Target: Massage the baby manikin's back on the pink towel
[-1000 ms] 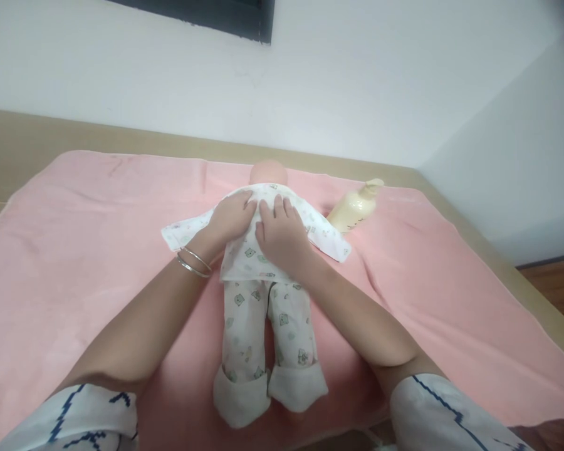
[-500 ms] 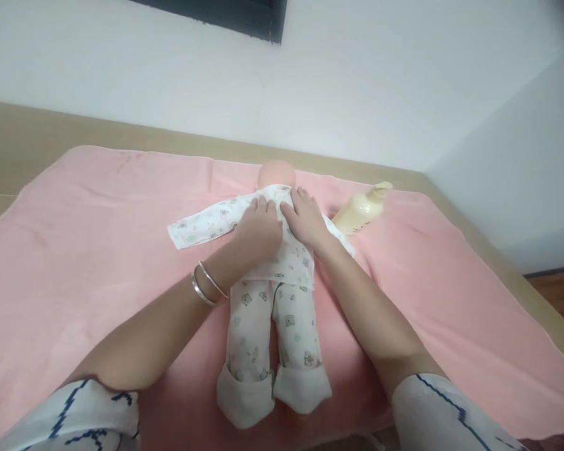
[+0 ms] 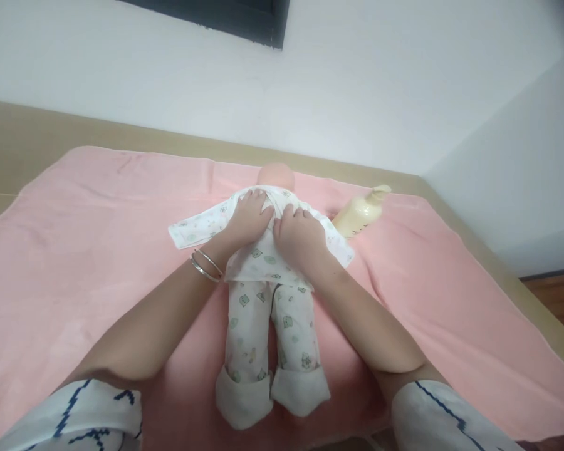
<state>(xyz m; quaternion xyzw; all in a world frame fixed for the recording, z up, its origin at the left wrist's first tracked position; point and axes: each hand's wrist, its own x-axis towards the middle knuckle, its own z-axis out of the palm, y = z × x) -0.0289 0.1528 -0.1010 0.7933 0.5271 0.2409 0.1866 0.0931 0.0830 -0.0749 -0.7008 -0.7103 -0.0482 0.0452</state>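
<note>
Doll: the doll (image 3: 267, 294) lies along the middle of the pink towel (image 3: 75, 250), head at 12 o'clock and feet at 6 o'clock, dressed in a printed shirt (image 3: 263, 257) and printed trousers (image 3: 267, 332).
Left hand: the left hand (image 3: 248, 219) lies flat on the shirt at the doll's upper body, fingers spread and loose, pinching nothing; two bangles (image 3: 205, 265) sit on the wrist.
Right hand: the right hand (image 3: 299, 238) lies just beside it at 3 o'clock, palm down on the shirt, fingers pressed flat and together, holding nothing.
Handling: judging by its slack limbs, the doll looks soft and light; the shirt is thin, floppy cloth that bunches and slides under a palm.
Where to hold: the trunk under the arms looks the firmest place; a sleeve (image 3: 197, 227) or hem alone would likely only drag cloth.
Bottle: a cream bottle (image 3: 360, 216) lies tilted at 2 o'clock from the doll, near the shirt's far sleeve; smooth, probably slippery.
Writing: small dark marks show on the bottle, too small to read; the clothes carry only small animal prints, no brand.
</note>
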